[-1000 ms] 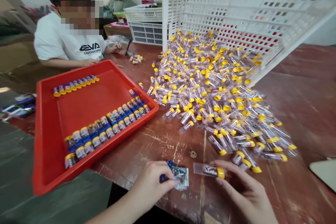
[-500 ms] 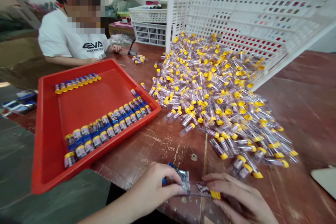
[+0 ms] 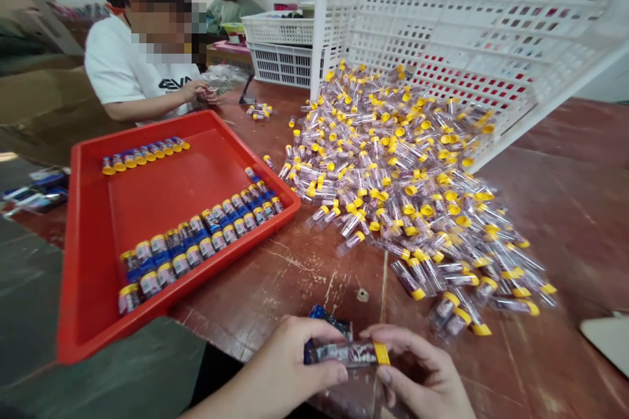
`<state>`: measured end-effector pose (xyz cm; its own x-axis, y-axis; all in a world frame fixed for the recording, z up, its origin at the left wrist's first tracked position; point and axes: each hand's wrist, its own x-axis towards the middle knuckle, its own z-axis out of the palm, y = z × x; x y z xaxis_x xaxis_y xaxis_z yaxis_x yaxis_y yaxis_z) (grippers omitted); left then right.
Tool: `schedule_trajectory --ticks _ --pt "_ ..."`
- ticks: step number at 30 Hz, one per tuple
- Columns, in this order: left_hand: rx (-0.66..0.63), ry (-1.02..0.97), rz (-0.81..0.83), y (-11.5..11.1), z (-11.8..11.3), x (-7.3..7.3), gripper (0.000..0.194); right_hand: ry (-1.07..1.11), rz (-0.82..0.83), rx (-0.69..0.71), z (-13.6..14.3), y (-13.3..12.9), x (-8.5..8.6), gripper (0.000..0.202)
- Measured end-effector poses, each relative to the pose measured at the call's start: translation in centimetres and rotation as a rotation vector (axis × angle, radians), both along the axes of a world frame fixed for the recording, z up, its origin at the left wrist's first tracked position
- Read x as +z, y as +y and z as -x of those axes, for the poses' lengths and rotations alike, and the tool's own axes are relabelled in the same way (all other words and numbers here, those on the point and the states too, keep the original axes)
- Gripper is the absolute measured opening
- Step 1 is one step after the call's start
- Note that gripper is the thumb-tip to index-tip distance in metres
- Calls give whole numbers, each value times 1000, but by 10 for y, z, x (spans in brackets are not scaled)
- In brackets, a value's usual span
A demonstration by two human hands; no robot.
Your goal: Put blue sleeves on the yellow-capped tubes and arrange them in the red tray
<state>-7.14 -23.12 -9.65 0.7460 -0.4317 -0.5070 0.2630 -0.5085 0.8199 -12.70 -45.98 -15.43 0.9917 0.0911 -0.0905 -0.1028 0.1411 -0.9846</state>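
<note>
Near the table's front edge, both hands hold one clear plastic tube with a yellow cap (image 3: 361,354), lying nearly level between them. My left hand (image 3: 289,363) is closed around its left end, where something dark blue shows by the fingers. At the other end, the fingers of my right hand (image 3: 425,370) pinch the yellow cap. Just behind my left hand lies a shiny blue and black packet (image 3: 339,324), partly hidden by that hand. To the right, a heap of similar yellow-capped tubes (image 3: 393,173) spreads over the table.
A red tray (image 3: 162,180) at the left holds rows of filled tubes. A white basket (image 3: 319,33) lies tipped behind the heap. Across the table (image 3: 295,262) sits a person in a white shirt (image 3: 115,62). A pale flat board (image 3: 607,340) is at the right edge.
The tube and my right hand have moved left, and the tube's open end is now inside my left hand's grip. The other person's hands have been raised and brought together.
</note>
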Motion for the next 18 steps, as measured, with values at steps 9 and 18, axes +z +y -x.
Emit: schedule_trajectory --ticks 9,18 --pt "-121 -90 86 -11 0 13 22 221 -339 180 -4 16 11 21" --pt "-30 474 649 -23 5 -9 43 643 -837 279 -3 47 16 26"
